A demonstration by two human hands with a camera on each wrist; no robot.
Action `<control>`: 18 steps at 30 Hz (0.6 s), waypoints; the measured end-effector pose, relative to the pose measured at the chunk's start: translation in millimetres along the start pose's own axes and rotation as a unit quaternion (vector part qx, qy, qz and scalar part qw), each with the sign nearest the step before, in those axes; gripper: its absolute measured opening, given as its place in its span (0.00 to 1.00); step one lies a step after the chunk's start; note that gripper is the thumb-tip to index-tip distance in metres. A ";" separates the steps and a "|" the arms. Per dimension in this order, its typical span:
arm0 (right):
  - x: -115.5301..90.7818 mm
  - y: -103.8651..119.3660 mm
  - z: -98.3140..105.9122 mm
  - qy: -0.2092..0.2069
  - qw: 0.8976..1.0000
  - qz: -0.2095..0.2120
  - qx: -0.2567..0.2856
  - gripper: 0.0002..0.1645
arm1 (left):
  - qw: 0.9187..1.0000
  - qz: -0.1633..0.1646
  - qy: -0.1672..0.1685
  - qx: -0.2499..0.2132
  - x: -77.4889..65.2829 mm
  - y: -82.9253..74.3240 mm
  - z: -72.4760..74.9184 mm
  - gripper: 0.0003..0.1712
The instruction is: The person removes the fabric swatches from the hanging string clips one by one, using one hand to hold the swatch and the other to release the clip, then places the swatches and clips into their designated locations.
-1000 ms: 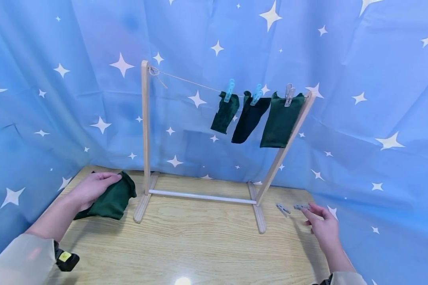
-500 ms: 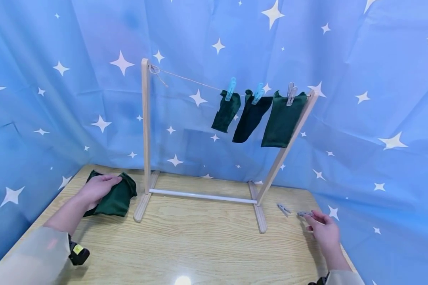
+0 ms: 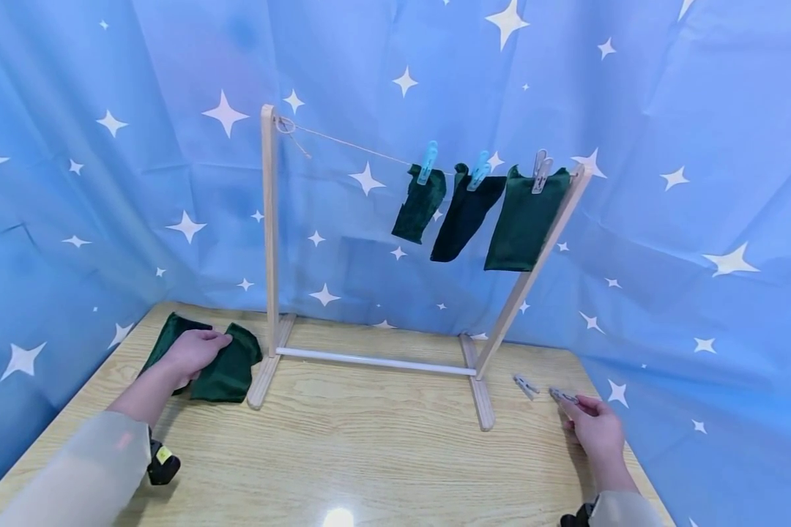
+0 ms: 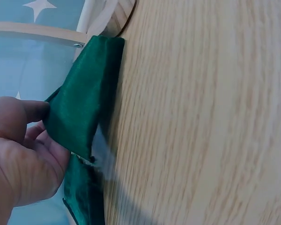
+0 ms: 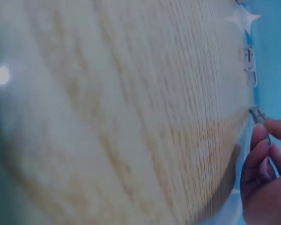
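Observation:
At the left of the table, my left hand (image 3: 194, 353) pinches the edge of a dark green velvety cloth (image 3: 227, 371) between thumb and fingers. A second green cloth (image 3: 170, 338) lies beside and partly behind that hand; in the left wrist view this cloth (image 4: 77, 190) shows below the pinched one (image 4: 82, 93). Over at the right, my right hand (image 3: 598, 432) holds a grey clothespin (image 3: 562, 396) by one end, low over the table. Another grey clothespin (image 3: 524, 386) lies just to its left.
A wooden drying rack (image 3: 270, 234) stands at the back with a string (image 3: 352, 148) across its top. Three green cloths hang there towards the right, under blue clothespins (image 3: 428, 162) and a grey clothespin (image 3: 540, 173). A starry blue curtain (image 3: 369, 66) surrounds the table (image 3: 369, 446).
My left hand has shifted right with the pinched cloth, and the second cloth now shows apart from it. The right hand has drawn slightly nearer with its clothespin, which has turned.

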State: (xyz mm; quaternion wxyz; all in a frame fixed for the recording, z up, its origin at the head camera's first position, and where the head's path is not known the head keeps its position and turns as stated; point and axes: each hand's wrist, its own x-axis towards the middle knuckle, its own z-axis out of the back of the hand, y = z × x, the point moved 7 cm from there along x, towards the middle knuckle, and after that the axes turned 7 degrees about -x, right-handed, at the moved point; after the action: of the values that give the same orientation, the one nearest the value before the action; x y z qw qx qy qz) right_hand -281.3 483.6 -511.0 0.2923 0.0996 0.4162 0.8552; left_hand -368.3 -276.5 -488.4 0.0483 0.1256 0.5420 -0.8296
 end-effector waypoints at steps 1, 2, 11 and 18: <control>0.9 -0.6 -0.4 0.002 1.000 -0.001 -0.002 0.36 | 1.000 -0.001 -0.005 0.005 0.3 0.2 0.4 0.38; 1.9 -1.2 -0.7 0.002 1.000 -0.001 -0.005 0.36 | 1.000 -0.001 -0.008 0.008 0.8 0.5 0.9 0.38; 10.3 -11.0 -6.6 0.024 0.998 0.004 -0.050 0.37 | 0.992 -0.046 -0.036 0.115 2.3 -2.0 13.7 0.34; 14.5 -15.2 -7.6 0.045 0.997 0.016 -0.068 0.38 | 0.973 -0.101 -0.055 0.201 -8.0 -10.8 14.3 0.31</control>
State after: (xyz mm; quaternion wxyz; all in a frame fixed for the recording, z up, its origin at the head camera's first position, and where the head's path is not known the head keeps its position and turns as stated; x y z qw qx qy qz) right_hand -289.8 494.5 -528.6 0.2656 0.0476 0.3684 0.8897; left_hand -365.2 -285.6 -471.3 -0.0323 0.0315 0.3702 -0.9279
